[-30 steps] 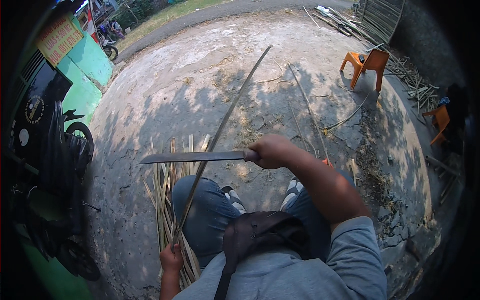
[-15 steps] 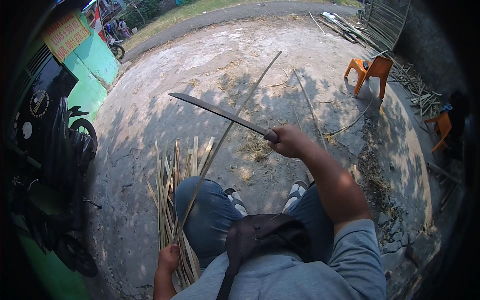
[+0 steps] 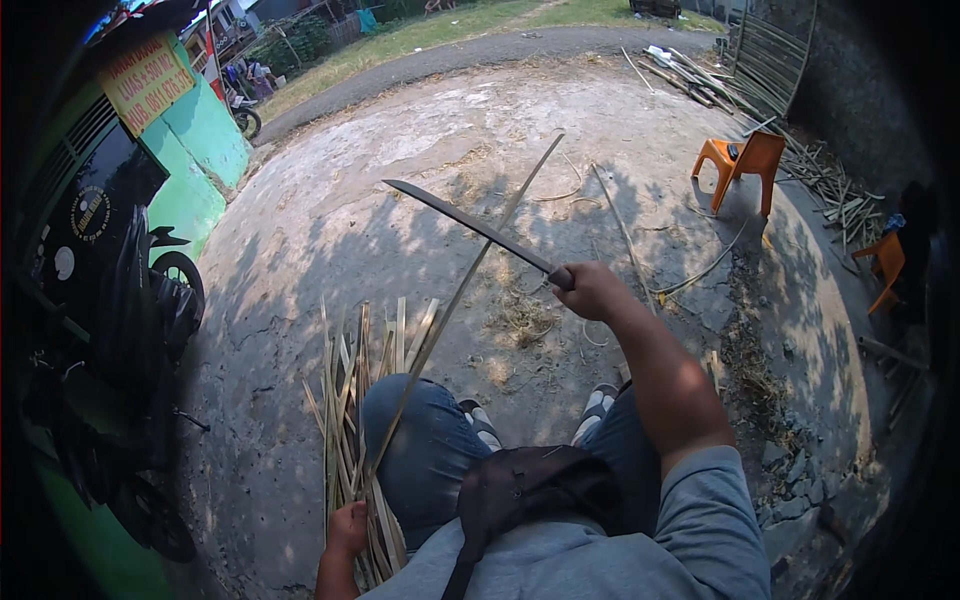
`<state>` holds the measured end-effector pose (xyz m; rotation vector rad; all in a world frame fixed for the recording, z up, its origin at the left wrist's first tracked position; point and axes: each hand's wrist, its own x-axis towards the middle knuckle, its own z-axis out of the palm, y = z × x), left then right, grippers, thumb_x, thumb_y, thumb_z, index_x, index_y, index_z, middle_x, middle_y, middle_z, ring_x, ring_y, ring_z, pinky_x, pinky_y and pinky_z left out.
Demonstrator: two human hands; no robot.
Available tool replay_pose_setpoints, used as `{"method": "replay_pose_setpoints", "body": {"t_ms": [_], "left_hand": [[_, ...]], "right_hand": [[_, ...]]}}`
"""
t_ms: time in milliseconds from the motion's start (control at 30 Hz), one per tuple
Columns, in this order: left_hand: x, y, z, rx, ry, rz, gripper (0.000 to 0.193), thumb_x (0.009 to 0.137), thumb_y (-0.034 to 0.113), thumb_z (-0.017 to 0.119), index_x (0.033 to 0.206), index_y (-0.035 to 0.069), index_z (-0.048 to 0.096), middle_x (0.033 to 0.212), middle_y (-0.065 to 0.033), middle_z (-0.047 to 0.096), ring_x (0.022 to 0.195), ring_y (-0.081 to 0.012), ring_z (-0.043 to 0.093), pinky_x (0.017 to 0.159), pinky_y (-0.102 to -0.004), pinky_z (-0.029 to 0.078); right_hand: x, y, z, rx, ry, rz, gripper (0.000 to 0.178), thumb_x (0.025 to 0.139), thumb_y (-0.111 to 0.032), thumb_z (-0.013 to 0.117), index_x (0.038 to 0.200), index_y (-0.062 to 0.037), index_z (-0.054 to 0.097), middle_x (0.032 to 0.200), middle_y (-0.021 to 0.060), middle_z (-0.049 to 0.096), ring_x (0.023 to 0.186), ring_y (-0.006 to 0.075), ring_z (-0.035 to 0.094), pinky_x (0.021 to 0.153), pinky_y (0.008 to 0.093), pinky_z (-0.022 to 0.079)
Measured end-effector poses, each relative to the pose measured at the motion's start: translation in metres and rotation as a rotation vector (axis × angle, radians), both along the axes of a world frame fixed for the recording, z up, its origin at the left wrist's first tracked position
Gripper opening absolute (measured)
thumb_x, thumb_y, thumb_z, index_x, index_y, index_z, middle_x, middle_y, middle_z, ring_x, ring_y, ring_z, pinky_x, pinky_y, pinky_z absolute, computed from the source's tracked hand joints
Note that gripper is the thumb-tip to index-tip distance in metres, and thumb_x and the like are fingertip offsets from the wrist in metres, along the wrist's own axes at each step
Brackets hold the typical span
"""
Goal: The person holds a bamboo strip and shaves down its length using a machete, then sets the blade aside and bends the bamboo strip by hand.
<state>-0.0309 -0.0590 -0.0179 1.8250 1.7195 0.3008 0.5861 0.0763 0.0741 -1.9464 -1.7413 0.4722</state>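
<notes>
My left hand (image 3: pixel 346 527) is closed around the near end of a long, thin bamboo strip (image 3: pixel 437 330), beside my left knee. The strip slants up and away to the right, past that knee. In my right hand (image 3: pixel 592 292) is the handle of a machete (image 3: pixel 468 220), held out in front with its tip toward the upper left. Its long dark blade crosses the strip beyond the middle of its length; whether the two touch I cannot tell. A bundle of split bamboo strips (image 3: pixel 345 385) lies along the outside of my left leg, partly under my left hand.
Loose strips (image 3: pixel 622 225) lie on the concrete ahead. An orange plastic chair (image 3: pixel 742 165) stands at the far right, with bamboo offcuts (image 3: pixel 835 190) behind it and a second orange chair (image 3: pixel 882 262) nearer. Parked motorcycles (image 3: pixel 140 300) line the green wall (image 3: pixel 195 170) at left.
The blade now crosses the strip nearer its far end. The view has tilted up a little, so more of the road and grass shows. Both hands keep their holds.
</notes>
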Motion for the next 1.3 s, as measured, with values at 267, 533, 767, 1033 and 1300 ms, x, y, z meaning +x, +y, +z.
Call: {"method": "replay_pose_setpoints", "body": {"t_ms": [267, 533, 767, 1033, 1300], "left_hand": [[0.023, 0.004, 0.044, 0.059, 0.149, 0.034, 0.071, 0.101, 0.066, 0.046, 0.087, 0.000, 0.071, 0.078, -0.0270, 0.067, 0.085, -0.0505, 0.067, 0.072, -0.0522, 0.052], [0.027, 0.000, 0.033, 0.180, 0.195, 0.060, 0.070, 0.099, 0.067, 0.050, 0.083, 0.001, 0.069, 0.073, -0.0259, 0.065, 0.079, -0.0511, 0.066, 0.066, -0.0552, 0.050], [0.016, -0.001, 0.025, 0.257, 0.246, 0.053, 0.071, 0.098, 0.068, 0.050, 0.081, 0.001, 0.068, 0.071, -0.0255, 0.064, 0.075, -0.0513, 0.065, 0.064, -0.0566, 0.049], [0.024, -0.007, 0.026, 0.209, 0.117, 0.061, 0.075, 0.099, 0.070, 0.046, 0.079, 0.000, 0.065, 0.072, -0.0267, 0.063, 0.077, -0.0514, 0.066, 0.063, -0.0519, 0.048], [0.008, -0.031, 0.026, 0.228, 0.015, 0.097, 0.069, 0.099, 0.066, 0.051, 0.087, 0.001, 0.070, 0.069, -0.0240, 0.064, 0.073, -0.0475, 0.068, 0.062, -0.0494, 0.050]], "right_hand": [[-0.037, -0.014, 0.007, -0.070, -0.179, 0.163, 0.016, 0.086, -0.026, 0.069, 0.096, -0.0142, 0.074, 0.092, 0.0150, 0.074, 0.091, 0.0381, 0.072, 0.080, 0.0499, 0.057], [-0.051, 0.003, 0.004, -0.138, -0.255, 0.219, 0.019, 0.084, -0.024, 0.067, 0.100, -0.0186, 0.076, 0.094, 0.0131, 0.075, 0.094, 0.0364, 0.072, 0.082, 0.0492, 0.057], [-0.008, 0.003, -0.008, -0.080, 0.076, -0.056, 0.025, 0.087, -0.025, 0.068, 0.108, -0.0147, 0.075, 0.099, 0.0181, 0.075, 0.096, 0.0386, 0.072, 0.084, 0.0471, 0.057], [-0.069, -0.022, 0.039, -0.067, -0.201, 0.341, 0.021, 0.091, -0.031, 0.067, 0.100, -0.0134, 0.075, 0.089, 0.0172, 0.073, 0.088, 0.0408, 0.071, 0.078, 0.0507, 0.055], [-0.061, -0.022, 0.058, -0.100, -0.326, 0.288, 0.023, 0.092, -0.036, 0.065, 0.097, -0.0158, 0.074, 0.091, 0.0134, 0.074, 0.092, 0.0363, 0.072, 0.080, 0.0491, 0.057]]}}
